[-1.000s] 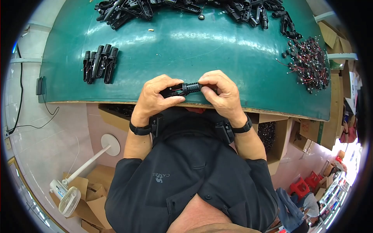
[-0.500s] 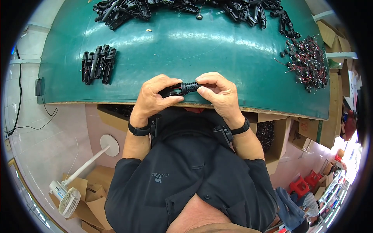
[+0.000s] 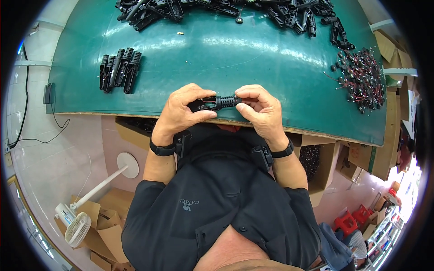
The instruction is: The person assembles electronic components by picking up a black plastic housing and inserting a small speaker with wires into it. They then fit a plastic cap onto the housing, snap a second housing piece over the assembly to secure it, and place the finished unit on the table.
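So the only real change I'm catching is tiny: the right hand (image 3: 262,109) has its fingertips a touch further out along the black ribbed piece (image 3: 227,102), right at the tip now, so a bit more of the ribbing shows. The left hand (image 3: 181,108) looks basically the same. My read: it's fiddly fingertip work on that end, and this one isn't done, since it's not over with the bunch of matching black parts (image 3: 120,70). Right thumb and forefinger are pinching the tip; left thumb and fingertips grip the body from both sides near the collar. Can't tell what the left's other fingers are doing. The piece is between both hands at the near edge of the green table (image 3: 181,58), long axis running left to right, ribbed end pointing right and angled slightly away from the person, open-shell end tucked toward the left palm.
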Demonstrator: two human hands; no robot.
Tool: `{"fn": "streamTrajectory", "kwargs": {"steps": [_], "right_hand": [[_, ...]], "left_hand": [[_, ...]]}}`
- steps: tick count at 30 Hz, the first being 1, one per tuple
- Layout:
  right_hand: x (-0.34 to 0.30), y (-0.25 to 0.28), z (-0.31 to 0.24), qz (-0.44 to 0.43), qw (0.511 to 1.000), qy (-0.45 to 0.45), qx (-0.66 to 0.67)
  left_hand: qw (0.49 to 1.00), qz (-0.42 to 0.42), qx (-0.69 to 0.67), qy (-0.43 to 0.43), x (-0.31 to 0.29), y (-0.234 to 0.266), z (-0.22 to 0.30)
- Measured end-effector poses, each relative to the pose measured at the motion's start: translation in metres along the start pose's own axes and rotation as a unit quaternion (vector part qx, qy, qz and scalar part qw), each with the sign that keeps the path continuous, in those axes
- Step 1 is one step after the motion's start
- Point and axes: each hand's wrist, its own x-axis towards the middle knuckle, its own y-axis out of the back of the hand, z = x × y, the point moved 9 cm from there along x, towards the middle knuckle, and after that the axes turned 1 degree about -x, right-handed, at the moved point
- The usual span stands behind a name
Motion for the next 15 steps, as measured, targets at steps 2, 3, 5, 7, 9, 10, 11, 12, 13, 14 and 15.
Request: {"fn": "streamTrajectory", "kwargs": {"steps": [2,3,5,7,9,10,11,12,13,14,15], "right_hand": [[0.0,0.001,-0.004,-0.02,0.999,0.025,-0.025],[0.0,0.001,-0.006,-0.03,0.998,0.038,-0.038],[0.001,0.003,-0.008,-0.034,0.997,0.041,-0.054],[0.001,0.003,-0.01,-0.047,0.994,0.048,-0.085],[0.002,0.004,-0.008,-0.042,0.995,0.04,-0.078],[0.002,0.004,-0.006,-0.039,0.996,0.032,-0.071],[0.002,0.004,-0.004,-0.036,0.997,0.024,-0.063],[0.002,0.004,-0.004,-0.034,0.997,0.024,-0.064],[0.002,0.004,-0.002,-0.031,0.998,0.016,-0.054],[0.002,0.005,-0.001,-0.027,0.999,0.009,-0.045],[0.001,0.006,0.001,-0.025,0.999,0.001,-0.035]], "left_hand": [[1.0,-0.009,-0.002,0.015,0.0,-0.002,-0.001],[1.0,-0.008,-0.006,0.024,0.0,-0.003,-0.003],[0.999,-0.007,-0.013,0.04,0.0,-0.005,-0.007],[0.999,-0.002,-0.016,0.041,0.001,-0.005,-0.007],[0.999,0.011,-0.021,0.044,0.0,-0.004,-0.008],[0.999,0.009,-0.021,0.043,0.0,-0.005,-0.008],[0.999,0.013,-0.019,0.041,-0.001,-0.005,-0.008],[0.999,0.016,-0.017,0.039,-0.001,-0.005,-0.009],[0.999,0.019,-0.015,0.037,-0.001,-0.005,-0.008],[0.999,0.017,-0.016,0.037,-0.001,-0.007,-0.008],[0.999,0.018,-0.016,0.037,0.0,-0.007,-0.007]]}}
